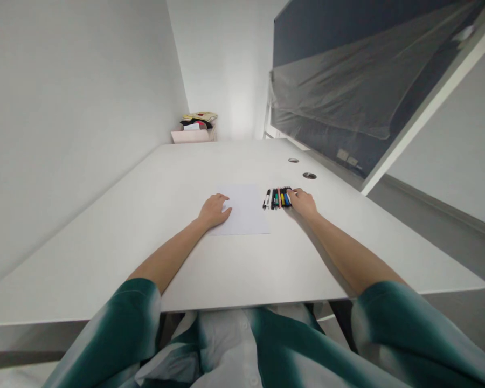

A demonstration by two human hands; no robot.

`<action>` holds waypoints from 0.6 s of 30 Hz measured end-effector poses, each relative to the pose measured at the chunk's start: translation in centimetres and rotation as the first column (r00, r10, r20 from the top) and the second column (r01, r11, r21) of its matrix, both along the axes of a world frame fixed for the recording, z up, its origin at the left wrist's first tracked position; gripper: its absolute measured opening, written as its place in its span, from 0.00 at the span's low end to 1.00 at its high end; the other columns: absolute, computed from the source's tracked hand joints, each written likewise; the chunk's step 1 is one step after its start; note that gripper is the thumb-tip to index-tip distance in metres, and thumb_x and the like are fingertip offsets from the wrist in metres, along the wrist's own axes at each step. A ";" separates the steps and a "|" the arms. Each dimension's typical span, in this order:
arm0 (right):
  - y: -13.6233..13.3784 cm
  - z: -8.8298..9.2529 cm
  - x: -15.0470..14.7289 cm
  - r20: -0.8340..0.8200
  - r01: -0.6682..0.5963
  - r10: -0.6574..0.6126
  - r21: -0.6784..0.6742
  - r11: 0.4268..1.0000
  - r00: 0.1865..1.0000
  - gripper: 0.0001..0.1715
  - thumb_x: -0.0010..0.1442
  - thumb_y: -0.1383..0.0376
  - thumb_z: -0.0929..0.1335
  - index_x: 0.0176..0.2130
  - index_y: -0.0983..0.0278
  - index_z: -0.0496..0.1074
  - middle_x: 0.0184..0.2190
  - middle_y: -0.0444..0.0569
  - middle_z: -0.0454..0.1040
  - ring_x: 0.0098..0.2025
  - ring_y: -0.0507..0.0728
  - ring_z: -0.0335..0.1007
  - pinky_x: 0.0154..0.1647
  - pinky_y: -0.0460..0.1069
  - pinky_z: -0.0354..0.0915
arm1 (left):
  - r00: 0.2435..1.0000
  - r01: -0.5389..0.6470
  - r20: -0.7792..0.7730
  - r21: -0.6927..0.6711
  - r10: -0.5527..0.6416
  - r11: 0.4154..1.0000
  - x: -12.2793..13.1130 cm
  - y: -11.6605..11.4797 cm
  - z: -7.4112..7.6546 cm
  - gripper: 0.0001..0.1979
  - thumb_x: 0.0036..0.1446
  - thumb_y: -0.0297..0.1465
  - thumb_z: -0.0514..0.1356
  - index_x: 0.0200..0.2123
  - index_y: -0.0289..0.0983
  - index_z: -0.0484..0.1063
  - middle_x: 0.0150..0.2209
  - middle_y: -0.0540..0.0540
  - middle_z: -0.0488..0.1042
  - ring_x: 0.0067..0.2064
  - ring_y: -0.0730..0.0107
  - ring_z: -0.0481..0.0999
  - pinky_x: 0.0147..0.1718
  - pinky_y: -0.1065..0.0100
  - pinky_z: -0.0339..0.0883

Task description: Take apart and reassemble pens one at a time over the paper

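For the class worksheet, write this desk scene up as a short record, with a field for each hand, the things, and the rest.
Left hand: resting on the edge of a sheet of white paper
Right hand: touching the end of a row of coloured pens
Things: paper and pens lie side by side, apart, on a white desk
Rest: two round desk holes, pink box, plastic-covered board, green-and-white sleeves

Blank paper lies flat; coloured markers lie in a row beside it
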State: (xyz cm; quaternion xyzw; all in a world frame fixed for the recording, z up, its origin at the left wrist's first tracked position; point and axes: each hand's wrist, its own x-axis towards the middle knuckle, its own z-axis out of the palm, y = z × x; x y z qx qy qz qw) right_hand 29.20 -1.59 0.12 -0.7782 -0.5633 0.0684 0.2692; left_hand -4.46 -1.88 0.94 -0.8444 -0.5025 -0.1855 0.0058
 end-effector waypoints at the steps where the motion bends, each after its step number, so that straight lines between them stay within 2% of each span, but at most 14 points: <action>1: 0.3 -0.2 0.5 -0.067 0.015 -0.012 0.049 0.999 0.998 0.31 0.67 0.49 0.56 0.52 0.66 0.73 0.48 0.63 0.76 0.52 0.67 0.69 0.51 0.57 0.62 | 0.998 0.057 -0.023 -0.019 -0.057 0.998 1.6 -0.1 0.4 0.20 0.62 0.38 0.56 0.54 0.37 0.70 0.54 0.39 0.73 0.57 0.57 0.71 0.59 0.58 0.63; 3: 0.8 -0.6 1.7 -0.196 0.074 -0.038 0.182 0.981 0.980 0.28 0.66 0.51 0.56 0.48 0.66 0.73 0.47 0.61 0.76 0.51 0.65 0.69 0.51 0.56 0.62 | 0.987 0.145 -0.058 -0.087 -0.150 0.986 5.8 0.1 1.3 0.23 0.62 0.41 0.56 0.56 0.37 0.68 0.55 0.40 0.73 0.57 0.57 0.71 0.59 0.59 0.62; 4: 1.1 -0.8 2.3 -0.260 0.117 -0.052 0.240 0.964 0.964 0.26 0.66 0.52 0.56 0.46 0.65 0.73 0.46 0.60 0.76 0.50 0.64 0.70 0.50 0.55 0.62 | 0.987 0.143 -0.051 -0.123 -0.150 0.982 8.2 0.4 1.7 0.25 0.62 0.44 0.55 0.58 0.37 0.66 0.56 0.39 0.73 0.57 0.57 0.71 0.59 0.59 0.62; 7: 1.6 -1.4 3.7 -0.459 0.261 -0.095 0.313 0.913 0.883 0.20 0.63 0.55 0.57 0.37 0.64 0.72 0.38 0.55 0.76 0.44 0.61 0.70 0.46 0.53 0.63 | 1.000 -0.016 0.003 -0.270 0.017 0.963 15.3 1.8 2.3 0.35 0.59 0.54 0.53 0.60 0.35 0.63 0.57 0.33 0.72 0.59 0.51 0.70 0.56 0.57 0.64; 10: 2.0 -1.7 4.0 -0.547 0.319 -0.065 0.384 0.866 0.835 0.16 0.60 0.56 0.58 0.31 0.62 0.68 0.32 0.51 0.75 0.40 0.59 0.69 0.44 0.52 0.63 | 0.972 -0.194 0.030 -0.444 0.231 0.875 21.1 3.2 2.3 0.44 0.52 0.61 0.54 0.61 0.36 0.61 0.62 0.29 0.66 0.63 0.44 0.65 0.58 0.52 0.61; 12: 2.3 -1.8 3.8 -0.559 0.321 -0.036 0.420 0.849 0.828 0.14 0.59 0.57 0.59 0.29 0.61 0.66 0.30 0.49 0.74 0.39 0.59 0.68 0.45 0.52 0.63 | 0.939 -0.299 0.004 -0.488 0.345 0.820 23.8 3.8 2.1 0.49 0.49 0.61 0.56 0.65 0.34 0.57 0.66 0.25 0.58 0.67 0.38 0.58 0.60 0.46 0.57; 14: 2.5 -1.9 3.6 -0.564 0.315 -0.006 0.452 0.834 0.826 0.13 0.57 0.58 0.59 0.29 0.61 0.66 0.30 0.49 0.73 0.39 0.58 0.68 0.45 0.52 0.62 | 0.912 -0.371 -0.033 -0.491 0.409 0.788 25.9 4.1 1.7 0.53 0.47 0.60 0.59 0.67 0.33 0.52 0.69 0.24 0.50 0.69 0.34 0.51 0.61 0.42 0.53; 16: 2.7 -2.0 3.6 -0.561 0.314 0.009 0.477 0.821 0.828 0.13 0.58 0.58 0.59 0.28 0.61 0.66 0.29 0.49 0.73 0.38 0.58 0.67 0.44 0.52 0.62 | 0.902 -0.401 -0.046 -0.457 0.429 0.794 27.4 4.2 1.3 0.52 0.47 0.56 0.61 0.68 0.32 0.50 0.70 0.24 0.48 0.69 0.33 0.49 0.62 0.41 0.51; 18: 3.0 -2.3 3.7 -0.559 0.313 0.025 0.501 0.807 0.829 0.14 0.58 0.58 0.58 0.28 0.61 0.66 0.30 0.50 0.73 0.38 0.58 0.67 0.44 0.52 0.62 | 0.907 -0.394 -0.027 -0.404 0.419 0.826 28.3 4.4 0.9 0.47 0.51 0.51 0.61 0.67 0.32 0.53 0.68 0.24 0.53 0.68 0.35 0.53 0.61 0.42 0.52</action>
